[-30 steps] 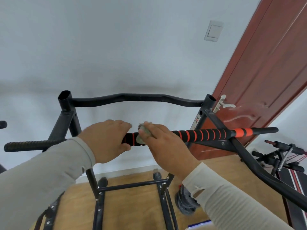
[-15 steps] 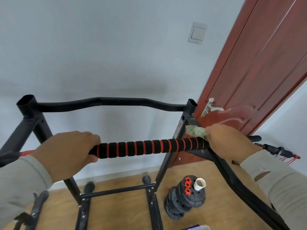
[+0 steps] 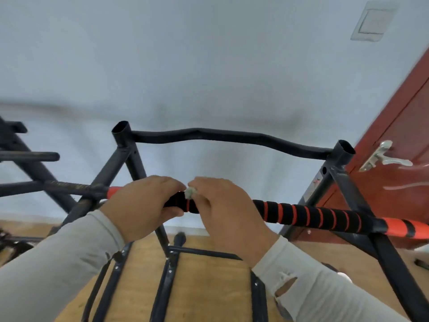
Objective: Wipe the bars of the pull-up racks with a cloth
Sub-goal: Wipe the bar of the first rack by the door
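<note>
Left hand [image 3: 141,205] wrapped around black-and-orange foam-grip bar [image 3: 308,216] of pull-up rack [image 3: 343,177], fingers closed over top. Right hand [image 3: 228,212] just beside it, clamped on same bar, pale green cloth [image 3: 190,193] pinched under fingers (only small tuft shows between hands). Curved black top bar [image 3: 222,138] behind, near white wall [image 3: 209,66]. Red door [image 3: 399,145] at right.

- Wooden floor [image 3: 204,289]: light-brown boards, meeting the pale wall behind.
- Pull-up rack base frame [image 3: 206,252]: black rails standing directly on the boards, uprights rising from them.
- Dark items at the left edge [image 3: 11,242] and right edge [image 3: 421,263]: on the floor, too blurred to identify.
</note>
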